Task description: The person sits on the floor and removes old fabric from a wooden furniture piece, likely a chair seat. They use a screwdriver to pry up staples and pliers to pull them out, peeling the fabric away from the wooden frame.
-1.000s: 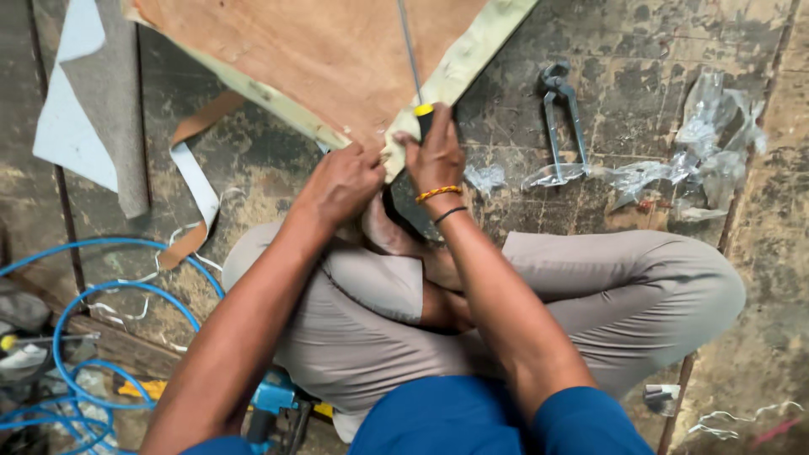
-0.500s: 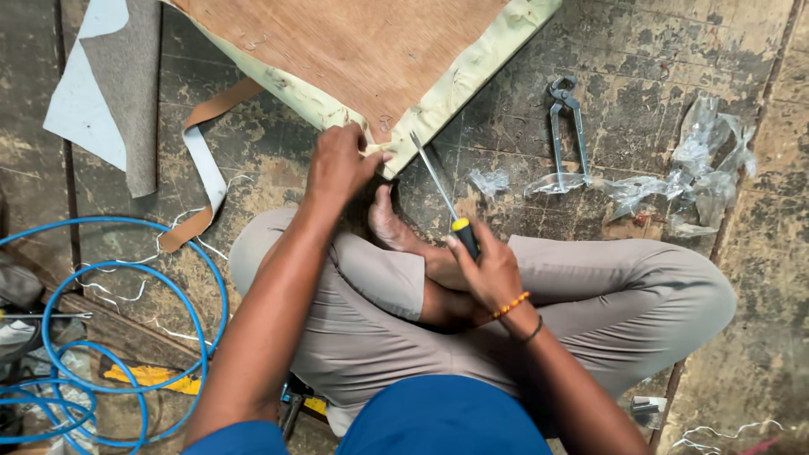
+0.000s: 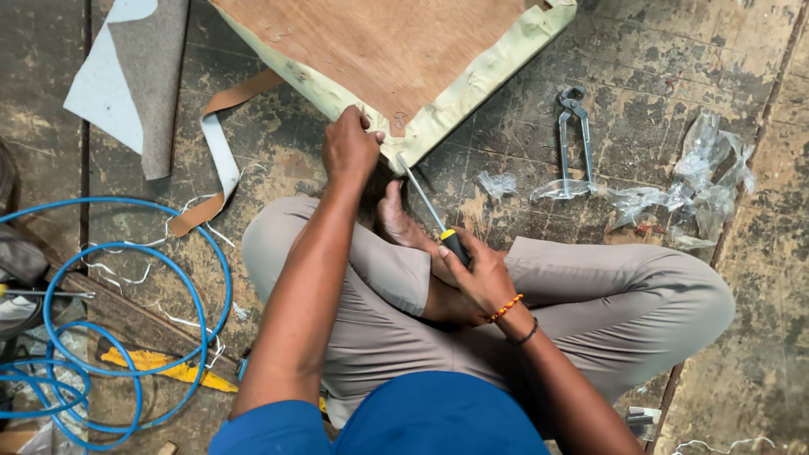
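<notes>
I sit cross-legged on the floor with a brown wooden panel (image 3: 396, 46) edged in pale green fabric (image 3: 497, 72) in front of me. My left hand (image 3: 348, 149) grips the fabric at the panel's near corner. My right hand (image 3: 476, 274) rests over my leg and holds a screwdriver (image 3: 431, 212) by its black and yellow handle. Its metal shaft points up and left, with the tip at the underside of that same corner.
Metal pincers (image 3: 573, 135) lie on the floor to the right, beside crumpled clear plastic (image 3: 704, 181). A blue hose (image 3: 109, 329) coils at the left. A grey fabric piece (image 3: 126, 76) and a brown strap (image 3: 221, 143) lie at the upper left.
My right hand has drawn back from the panel corner down to my leg, taking the screwdriver with it. The view has tilted, so the panel sits higher. My left hand stays on the corner.
</notes>
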A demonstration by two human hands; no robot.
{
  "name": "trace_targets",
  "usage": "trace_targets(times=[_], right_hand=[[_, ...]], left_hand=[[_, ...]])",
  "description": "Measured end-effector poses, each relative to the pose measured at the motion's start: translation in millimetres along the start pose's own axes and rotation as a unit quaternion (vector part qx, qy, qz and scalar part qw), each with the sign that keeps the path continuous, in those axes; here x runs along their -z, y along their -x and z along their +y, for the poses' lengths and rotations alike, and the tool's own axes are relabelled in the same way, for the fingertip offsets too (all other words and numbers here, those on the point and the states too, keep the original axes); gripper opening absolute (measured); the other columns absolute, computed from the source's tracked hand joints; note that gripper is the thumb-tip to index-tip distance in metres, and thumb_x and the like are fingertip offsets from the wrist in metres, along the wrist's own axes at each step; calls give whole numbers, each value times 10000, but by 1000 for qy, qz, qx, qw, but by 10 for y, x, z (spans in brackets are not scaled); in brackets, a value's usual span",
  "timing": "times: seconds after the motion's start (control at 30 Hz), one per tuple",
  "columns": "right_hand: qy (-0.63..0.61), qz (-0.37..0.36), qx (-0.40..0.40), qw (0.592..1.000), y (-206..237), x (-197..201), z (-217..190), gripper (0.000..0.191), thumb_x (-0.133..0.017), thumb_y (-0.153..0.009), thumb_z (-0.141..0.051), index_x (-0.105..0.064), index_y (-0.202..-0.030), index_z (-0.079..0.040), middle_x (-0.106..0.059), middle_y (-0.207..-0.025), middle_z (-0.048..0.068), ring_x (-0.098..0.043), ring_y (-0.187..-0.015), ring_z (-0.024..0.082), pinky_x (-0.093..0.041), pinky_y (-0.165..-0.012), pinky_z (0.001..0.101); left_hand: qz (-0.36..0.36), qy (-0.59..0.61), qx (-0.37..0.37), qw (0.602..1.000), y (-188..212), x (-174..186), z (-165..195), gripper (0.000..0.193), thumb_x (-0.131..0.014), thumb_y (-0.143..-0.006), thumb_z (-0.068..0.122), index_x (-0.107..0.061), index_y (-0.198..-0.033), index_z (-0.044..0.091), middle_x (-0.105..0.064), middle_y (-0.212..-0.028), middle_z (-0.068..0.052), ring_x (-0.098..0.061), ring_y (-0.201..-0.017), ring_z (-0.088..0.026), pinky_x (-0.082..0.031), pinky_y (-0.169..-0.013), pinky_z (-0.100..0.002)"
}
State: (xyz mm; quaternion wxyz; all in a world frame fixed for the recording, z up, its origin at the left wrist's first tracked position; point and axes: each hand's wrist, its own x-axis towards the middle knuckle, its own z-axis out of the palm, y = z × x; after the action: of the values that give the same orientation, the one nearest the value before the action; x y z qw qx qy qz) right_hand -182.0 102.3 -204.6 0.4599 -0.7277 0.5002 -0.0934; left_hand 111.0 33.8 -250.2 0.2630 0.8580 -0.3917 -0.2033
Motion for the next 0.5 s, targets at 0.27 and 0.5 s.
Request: trace_targets(times=[0.27, 0.5], right_hand=[[28, 3, -26, 999, -62, 44, -78, 503, -704, -936, -338, -634, -1341, -48, -734, -1112, 231, -737, -994, 358, -579, -837, 416], [162, 10, 25, 986, -50, 56, -132, 557, -683, -920, -204, -549, -1436, -45, -694, -981, 206, -689, -818, 407, -564, -728, 479]], left_hand=[[-32, 10, -23, 999, 3, 5, -30, 379, -912, -740, 239, -663, -933, 29, -724, -935, -205, -682, -935, -414, -527, -821, -488], [-87, -18, -57, 994, 102, 20, 86, 668, -948, -641, 276, -559, -1136, 53, -605, -1084, -238, -628, -1016, -449, -528, -828, -513]])
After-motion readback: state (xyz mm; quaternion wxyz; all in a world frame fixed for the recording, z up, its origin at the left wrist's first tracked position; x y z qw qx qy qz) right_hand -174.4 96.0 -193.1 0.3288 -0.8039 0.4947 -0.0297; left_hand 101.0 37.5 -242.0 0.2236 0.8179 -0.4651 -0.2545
